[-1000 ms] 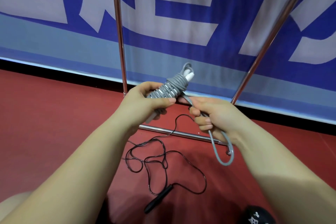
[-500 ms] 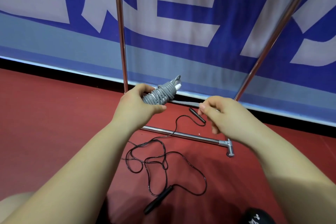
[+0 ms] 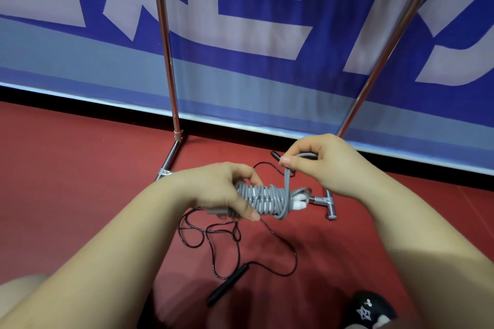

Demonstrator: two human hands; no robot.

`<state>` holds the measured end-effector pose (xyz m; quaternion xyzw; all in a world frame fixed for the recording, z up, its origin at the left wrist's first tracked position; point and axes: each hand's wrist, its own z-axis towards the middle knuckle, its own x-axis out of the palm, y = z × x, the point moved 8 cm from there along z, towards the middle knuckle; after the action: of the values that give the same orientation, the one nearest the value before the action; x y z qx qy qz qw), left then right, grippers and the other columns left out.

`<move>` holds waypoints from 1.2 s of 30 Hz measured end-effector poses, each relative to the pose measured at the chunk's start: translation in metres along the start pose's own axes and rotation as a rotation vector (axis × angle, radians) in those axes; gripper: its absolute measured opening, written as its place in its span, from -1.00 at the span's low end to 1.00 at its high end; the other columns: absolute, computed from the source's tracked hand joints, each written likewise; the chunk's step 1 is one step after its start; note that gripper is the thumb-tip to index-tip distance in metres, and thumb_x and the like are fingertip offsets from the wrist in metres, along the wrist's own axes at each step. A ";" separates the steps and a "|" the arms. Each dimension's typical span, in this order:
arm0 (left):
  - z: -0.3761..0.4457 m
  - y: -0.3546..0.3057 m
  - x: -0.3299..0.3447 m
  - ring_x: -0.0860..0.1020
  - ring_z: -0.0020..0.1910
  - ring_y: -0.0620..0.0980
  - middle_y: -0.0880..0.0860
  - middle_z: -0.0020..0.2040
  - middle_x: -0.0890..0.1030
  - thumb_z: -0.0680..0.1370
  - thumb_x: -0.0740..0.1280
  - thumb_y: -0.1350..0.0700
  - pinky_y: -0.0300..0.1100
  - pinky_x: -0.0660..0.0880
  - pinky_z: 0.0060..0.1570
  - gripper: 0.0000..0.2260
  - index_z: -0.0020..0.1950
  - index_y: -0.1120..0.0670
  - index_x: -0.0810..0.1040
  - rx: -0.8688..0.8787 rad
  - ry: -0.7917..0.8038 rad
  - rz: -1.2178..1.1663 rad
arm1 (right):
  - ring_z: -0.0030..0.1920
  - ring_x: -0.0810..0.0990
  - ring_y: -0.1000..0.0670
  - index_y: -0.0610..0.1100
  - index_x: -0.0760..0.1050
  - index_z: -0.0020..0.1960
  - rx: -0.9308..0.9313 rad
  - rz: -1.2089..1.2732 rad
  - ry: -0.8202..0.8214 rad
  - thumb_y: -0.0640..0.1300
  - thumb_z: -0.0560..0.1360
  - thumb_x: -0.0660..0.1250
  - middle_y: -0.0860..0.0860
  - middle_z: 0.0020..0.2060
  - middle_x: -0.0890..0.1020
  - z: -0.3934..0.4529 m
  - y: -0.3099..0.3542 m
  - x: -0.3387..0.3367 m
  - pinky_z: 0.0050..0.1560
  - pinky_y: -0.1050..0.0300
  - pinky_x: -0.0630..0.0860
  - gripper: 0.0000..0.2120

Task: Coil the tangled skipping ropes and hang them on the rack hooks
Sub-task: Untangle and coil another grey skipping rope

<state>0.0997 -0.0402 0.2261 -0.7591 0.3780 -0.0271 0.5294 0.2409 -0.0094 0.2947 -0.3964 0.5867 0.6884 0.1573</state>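
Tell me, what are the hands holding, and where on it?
Both hold the grey skipping rope. The left hand grips the coiled bundle at its left end; the right hand pinches the loose strand above it.

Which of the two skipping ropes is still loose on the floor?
The thin black rope, sprawled in loops on the red floor. The grey rope is wound into a bundle held in both hands.

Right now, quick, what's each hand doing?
Left hand: grips the coiled grey skipping rope.
Right hand: pinches the free end of that grey rope, above the coil.
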 end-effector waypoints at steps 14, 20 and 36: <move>-0.018 -0.032 -0.008 0.57 -0.31 -0.06 -0.01 -0.20 0.61 0.29 0.55 0.25 -0.24 0.53 -0.34 -0.60 0.06 0.02 0.56 0.228 0.017 -0.255 | -0.42 0.38 0.09 -0.08 0.69 -0.21 0.286 0.803 0.252 -0.03 0.39 0.29 0.01 -0.38 0.54 -0.001 -0.028 0.024 -0.40 0.25 0.35 -0.78; -0.020 -0.035 -0.024 0.54 -0.39 -0.03 0.00 -0.30 0.58 0.31 0.41 0.20 -0.26 0.45 -0.46 -0.72 0.01 0.08 0.55 0.308 -0.122 -0.414 | -0.60 0.16 0.16 -0.21 0.47 -0.12 0.312 1.043 0.134 -0.28 0.57 0.04 0.01 -0.48 0.29 0.004 -0.018 0.031 -0.58 0.33 0.15 -0.76; -0.031 -0.036 -0.039 0.55 -0.32 -0.03 -0.03 -0.25 0.59 0.43 0.45 0.26 -0.29 0.45 -0.38 -0.77 0.05 0.09 0.58 0.327 -0.544 -0.474 | 0.00 0.50 0.15 0.07 0.42 0.25 -0.004 0.278 -0.167 0.28 0.52 -0.13 0.12 0.00 0.55 0.010 0.014 0.026 0.15 0.09 0.44 -0.47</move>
<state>0.0779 -0.0350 0.2835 -0.7106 0.0292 -0.0062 0.7030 0.2107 -0.0101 0.2855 -0.2528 0.6194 0.7354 0.1079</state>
